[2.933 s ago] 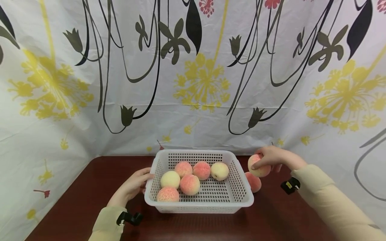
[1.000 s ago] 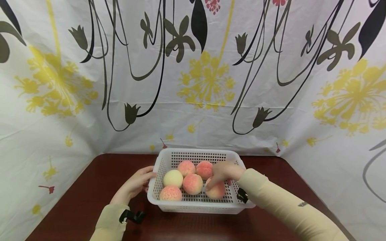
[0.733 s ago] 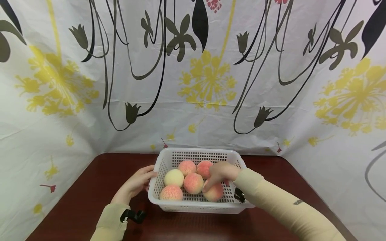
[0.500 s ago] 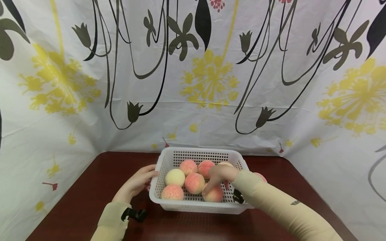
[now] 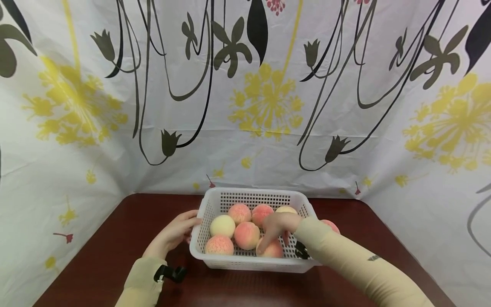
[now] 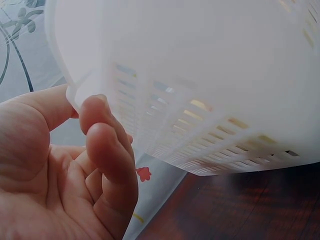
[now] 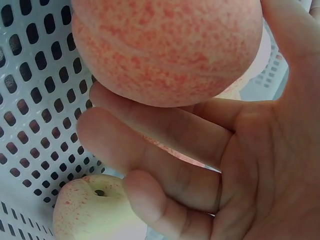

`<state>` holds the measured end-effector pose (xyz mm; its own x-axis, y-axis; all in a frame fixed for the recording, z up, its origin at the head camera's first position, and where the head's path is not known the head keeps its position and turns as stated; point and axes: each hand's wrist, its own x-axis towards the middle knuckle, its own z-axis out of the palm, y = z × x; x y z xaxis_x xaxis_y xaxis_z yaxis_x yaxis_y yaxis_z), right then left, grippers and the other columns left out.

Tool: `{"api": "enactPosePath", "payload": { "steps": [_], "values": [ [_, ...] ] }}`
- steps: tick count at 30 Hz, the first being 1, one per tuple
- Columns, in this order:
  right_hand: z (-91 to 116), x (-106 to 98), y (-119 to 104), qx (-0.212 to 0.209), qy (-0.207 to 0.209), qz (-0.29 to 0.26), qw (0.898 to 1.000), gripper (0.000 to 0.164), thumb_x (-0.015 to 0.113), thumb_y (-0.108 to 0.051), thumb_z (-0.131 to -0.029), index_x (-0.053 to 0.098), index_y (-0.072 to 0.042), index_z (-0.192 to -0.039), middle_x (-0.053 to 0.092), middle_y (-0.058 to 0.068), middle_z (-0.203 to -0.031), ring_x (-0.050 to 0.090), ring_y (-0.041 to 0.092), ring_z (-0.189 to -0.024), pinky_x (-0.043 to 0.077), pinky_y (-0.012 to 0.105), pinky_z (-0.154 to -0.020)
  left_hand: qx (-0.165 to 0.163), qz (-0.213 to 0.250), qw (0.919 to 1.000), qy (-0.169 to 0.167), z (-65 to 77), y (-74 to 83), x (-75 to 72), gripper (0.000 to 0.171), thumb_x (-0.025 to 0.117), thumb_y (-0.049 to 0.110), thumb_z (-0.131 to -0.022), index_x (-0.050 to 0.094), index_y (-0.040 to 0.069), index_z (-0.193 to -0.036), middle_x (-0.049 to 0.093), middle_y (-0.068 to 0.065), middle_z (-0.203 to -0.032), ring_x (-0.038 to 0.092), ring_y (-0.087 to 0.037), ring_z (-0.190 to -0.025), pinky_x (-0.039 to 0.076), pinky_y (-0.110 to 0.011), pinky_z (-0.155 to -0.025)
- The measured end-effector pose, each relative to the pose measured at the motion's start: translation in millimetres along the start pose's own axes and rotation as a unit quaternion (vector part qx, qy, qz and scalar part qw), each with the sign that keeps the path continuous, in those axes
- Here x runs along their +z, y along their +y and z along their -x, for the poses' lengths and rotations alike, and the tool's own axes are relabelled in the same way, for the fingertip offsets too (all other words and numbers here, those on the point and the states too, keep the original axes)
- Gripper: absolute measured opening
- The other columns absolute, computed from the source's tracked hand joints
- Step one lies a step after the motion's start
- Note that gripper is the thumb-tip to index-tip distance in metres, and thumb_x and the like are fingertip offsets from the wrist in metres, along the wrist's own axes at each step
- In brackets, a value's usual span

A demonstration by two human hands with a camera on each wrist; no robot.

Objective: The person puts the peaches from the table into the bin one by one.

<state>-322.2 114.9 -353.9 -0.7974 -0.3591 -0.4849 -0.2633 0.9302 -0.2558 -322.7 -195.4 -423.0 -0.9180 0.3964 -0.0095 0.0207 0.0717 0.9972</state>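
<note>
A white plastic basket (image 5: 261, 264) with perforated walls stands on the table in the head view, with several peaches inside. My left hand (image 5: 174, 232) grips its left rim; in the left wrist view the curled fingertips (image 6: 102, 137) lie against the basket's outer wall. My right hand (image 5: 279, 224) reaches into the basket and holds a pink peach (image 5: 273, 250) at the front, right of centre. In the right wrist view this speckled peach (image 7: 170, 50) sits between thumb and fingers. A pale yellow peach (image 7: 95, 210) lies below the fingers there.
Another pink peach (image 5: 330, 225) lies on the dark red-brown table (image 5: 153, 294) outside the basket's right side, partly hidden by the right sleeve. A patterned white cloth (image 5: 245, 170) hangs behind and along both sides.
My right hand has carried the peach from right of the basket into its front, over the rim, and shifted it slightly left and forward. My left hand keeps its hold on the rim.
</note>
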Motion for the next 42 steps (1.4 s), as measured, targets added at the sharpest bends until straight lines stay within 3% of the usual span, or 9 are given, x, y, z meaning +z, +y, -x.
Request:
{"api": "enactPosePath", "payload": {
  "steps": [11, 16, 21, 25, 33, 42],
  "values": [
    [1.8, 3.5, -1.6, -0.037, -0.003, 0.043, 0.998, 0.045, 0.072, -0.054, -0.057, 0.049, -0.016, -0.055, 0.048, -0.003, -0.06, 0.06, 0.026, -0.056, 0.049, 0.039, -0.051, -0.003, 0.004, 1.0, 0.001, 0.2, -3.6, -0.4, 0.052, 0.054, 0.024, -0.087, 0.036, 0.002, -0.131, 0.059, -0.021, -0.092, 0.045, -0.015, -0.049, 0.038, -0.03, -0.044],
    [2.1, 4.7, -0.4, -0.037, -0.014, 0.042, 0.998, 0.047, 0.07, -0.058, -0.058, 0.057, -0.013, -0.063, 0.055, -0.001, -0.068, 0.06, 0.029, -0.055, 0.049, 0.039, -0.051, -0.006, 0.003, 1.0, 0.0, -0.3, -2.7, 0.3, 0.052, 0.054, 0.024, -0.087, 0.037, 0.002, -0.131, 0.059, -0.02, -0.092, 0.046, -0.015, -0.05, 0.04, -0.03, -0.044],
    [1.7, 4.3, 2.6, -0.035, -0.023, 0.033, 0.999, 0.048, 0.07, -0.059, -0.058, 0.054, -0.014, -0.063, 0.055, 0.0, -0.072, 0.06, 0.03, -0.056, 0.049, 0.04, -0.051, -0.008, 0.007, 0.9999, -0.001, -0.1, -0.6, 1.1, 0.052, 0.054, 0.025, -0.087, 0.037, 0.003, -0.13, 0.059, -0.02, -0.09, 0.044, -0.015, -0.048, 0.039, -0.03, -0.044],
    [0.9, 2.7, 4.9, -0.04, -0.028, 0.023, 0.999, 0.048, 0.07, -0.058, -0.059, 0.049, -0.015, -0.06, 0.053, 0.0, -0.072, 0.059, 0.023, -0.059, 0.049, 0.04, -0.052, -0.006, 0.009, 0.9999, 0.003, -0.5, 0.3, 0.7, 0.052, 0.054, 0.026, -0.087, 0.037, 0.003, -0.13, 0.059, -0.02, -0.09, 0.045, -0.015, -0.049, 0.039, -0.029, -0.043],
    [0.8, -1.3, 6.0, -0.058, -0.043, 0.006, 0.997, 0.042, 0.068, -0.055, -0.064, 0.061, -0.016, -0.076, 0.055, -0.004, -0.082, 0.056, 0.013, -0.066, 0.049, 0.038, -0.054, -0.01, 0.008, 0.9999, 0.003, 0.0, -0.5, 0.1, 0.051, 0.053, 0.025, -0.087, 0.037, 0.004, -0.131, 0.059, -0.021, -0.093, 0.045, -0.015, -0.049, 0.039, -0.029, -0.044],
    [1.4, -2.6, 6.9, -0.062, -0.027, 0.014, 0.998, 0.039, 0.067, -0.054, -0.066, 0.063, -0.018, -0.078, 0.056, -0.006, -0.082, 0.061, 0.024, -0.061, 0.049, 0.039, -0.054, -0.007, 0.008, 0.9999, 0.001, 0.2, 1.4, 0.4, 0.052, 0.053, 0.025, -0.087, 0.036, 0.003, -0.131, 0.06, -0.018, -0.089, 0.045, -0.015, -0.049, 0.039, -0.028, -0.043]
  ]
}}
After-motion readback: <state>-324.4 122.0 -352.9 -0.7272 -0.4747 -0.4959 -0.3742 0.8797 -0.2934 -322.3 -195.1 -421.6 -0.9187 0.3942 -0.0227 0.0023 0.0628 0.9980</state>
